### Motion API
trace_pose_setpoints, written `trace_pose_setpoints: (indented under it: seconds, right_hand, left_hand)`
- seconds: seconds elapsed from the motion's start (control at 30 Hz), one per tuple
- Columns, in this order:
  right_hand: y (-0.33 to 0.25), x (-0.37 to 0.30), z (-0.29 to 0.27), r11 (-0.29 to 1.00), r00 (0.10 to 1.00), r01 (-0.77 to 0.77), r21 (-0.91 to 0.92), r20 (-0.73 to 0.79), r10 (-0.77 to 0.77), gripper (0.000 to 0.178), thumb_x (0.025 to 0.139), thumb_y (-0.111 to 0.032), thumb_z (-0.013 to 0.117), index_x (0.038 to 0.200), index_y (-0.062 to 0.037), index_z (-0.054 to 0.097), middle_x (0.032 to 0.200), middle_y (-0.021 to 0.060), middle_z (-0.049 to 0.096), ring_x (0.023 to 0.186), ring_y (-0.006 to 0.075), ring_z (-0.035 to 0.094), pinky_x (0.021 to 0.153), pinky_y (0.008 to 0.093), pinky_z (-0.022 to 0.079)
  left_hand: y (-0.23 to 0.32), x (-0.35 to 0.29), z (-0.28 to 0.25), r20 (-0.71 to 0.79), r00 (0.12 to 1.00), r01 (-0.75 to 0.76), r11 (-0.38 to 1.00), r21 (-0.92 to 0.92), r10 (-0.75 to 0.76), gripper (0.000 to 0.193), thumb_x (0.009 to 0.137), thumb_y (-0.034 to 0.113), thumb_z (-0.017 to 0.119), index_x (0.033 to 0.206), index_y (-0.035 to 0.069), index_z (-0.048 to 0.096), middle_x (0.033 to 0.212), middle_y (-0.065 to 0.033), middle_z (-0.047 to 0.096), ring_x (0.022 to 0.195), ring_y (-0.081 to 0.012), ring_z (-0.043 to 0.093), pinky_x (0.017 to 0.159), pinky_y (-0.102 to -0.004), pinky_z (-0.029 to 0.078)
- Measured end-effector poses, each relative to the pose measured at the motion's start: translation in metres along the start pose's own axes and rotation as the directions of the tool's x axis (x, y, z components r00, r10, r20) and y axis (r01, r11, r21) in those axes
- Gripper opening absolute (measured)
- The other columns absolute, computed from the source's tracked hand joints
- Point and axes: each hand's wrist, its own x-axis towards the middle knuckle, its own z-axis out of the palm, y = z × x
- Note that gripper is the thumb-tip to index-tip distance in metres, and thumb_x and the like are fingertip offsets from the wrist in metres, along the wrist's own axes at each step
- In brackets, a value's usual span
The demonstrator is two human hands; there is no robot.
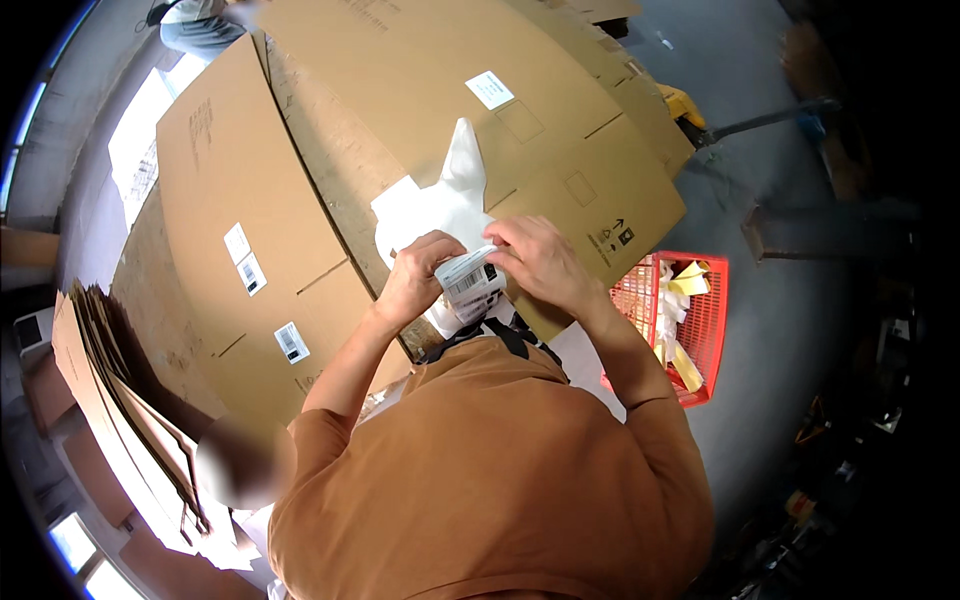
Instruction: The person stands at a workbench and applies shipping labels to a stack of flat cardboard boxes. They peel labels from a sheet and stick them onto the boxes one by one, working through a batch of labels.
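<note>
A curled strip of white barcode labels (466, 285) is in front of my body, with black print facing up. My left hand (413, 277) has its fingers closed on the strip's left edge. At the upper right edge, the fingertips of my right hand (543, 262) pinch the same strip. Just beyond both hands, a crumpled white paper strip (462, 165) rises to a point over the cardboard. Beneath it lies a large flat cardboard sheet (400, 90), bearing a white label (489, 90). A second cardboard sheet (215, 170) to the left carries several white labels.
A red plastic basket (721, 330) with white and yellow paper scraps stands on the floor at right. Folded cardboard (130, 400) is stacked at left. Part of a person (195, 28) shows at the far left. A yellow object (682, 106) sits beyond the cardboard's right edge.
</note>
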Motion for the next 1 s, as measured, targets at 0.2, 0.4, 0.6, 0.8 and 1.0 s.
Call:
trace_pose_setpoints:
  seconds: [0.2,0.4,0.6,0.8,1.0]
  right_hand:
    - [0.018,0.025,0.006,0.989,0.987,0.145,0.036,0.068,-0.148,0.012,0.078,-0.01,0.067,0.089,-0.0067,0.063,0.084,0.0074,0.061,0.08,0.0285,0.058,0.075,0.0389,0.045]
    - [0.024,0.04,0.001,0.931,0.958,0.283,-0.23,0.011,-0.288,0.012,0.075,-0.01,0.064,0.087,-0.0077,0.065,0.084,0.0049,0.063,0.077,0.023,0.06,0.07,0.0349,0.045]
    - [0.034,0.043,-0.002,0.922,0.95,0.305,-0.239,0.013,-0.311,0.012,0.074,-0.006,0.069,0.086,-0.0063,0.065,0.084,0.0053,0.064,0.077,0.0235,0.062,0.068,0.0347,0.045]
    - [0.071,0.065,-0.021,0.988,0.981,-0.088,0.124,-0.16,0.108,0.006,0.084,-0.008,0.063,0.088,-0.0031,0.064,0.074,0.0031,0.062,0.066,0.0161,0.057,0.064,0.0275,0.045]
    - [0.203,0.104,-0.019,0.698,0.697,-0.528,0.484,-0.223,0.682,0.013,0.088,-0.011,0.061,0.089,0.0015,0.063,0.068,-0.002,0.054,0.059,0.006,0.047,0.055,0.0213,0.039]
  left_hand:
    - [-0.004,0.015,-0.013,-0.05,0.998,0.039,0.999,-0.029,-0.041,0.012,0.075,-0.003,0.066,0.087,-0.001,0.066,0.09,-0.0092,0.065,0.082,-0.0207,0.065,0.072,-0.0299,0.052]
    - [-0.013,0.026,-0.011,-0.084,0.973,0.214,0.977,-0.007,-0.214,0.01,0.075,0.006,0.07,0.081,-0.001,0.066,0.077,-0.0094,0.065,0.069,-0.0176,0.062,0.064,-0.0293,0.049]
    - [-0.013,0.036,-0.01,-0.048,0.909,0.415,0.91,0.012,-0.414,0.01,0.073,0.005,0.068,0.078,-0.002,0.065,0.078,-0.0166,0.065,0.069,-0.0292,0.064,0.064,-0.0353,0.05]
    - [-0.058,0.019,-0.013,-0.345,0.878,0.387,0.916,0.109,-0.33,0.015,0.07,-0.004,0.058,0.084,-0.004,0.064,0.079,-0.0201,0.064,0.071,-0.0325,0.064,0.066,-0.0358,0.051]
    - [-0.076,0.003,-0.03,-0.543,0.775,0.381,0.925,-0.008,-0.324,0.011,0.078,-0.004,0.058,0.088,-0.003,0.063,0.108,-0.0159,0.062,0.093,-0.027,0.061,0.078,-0.0328,0.049]
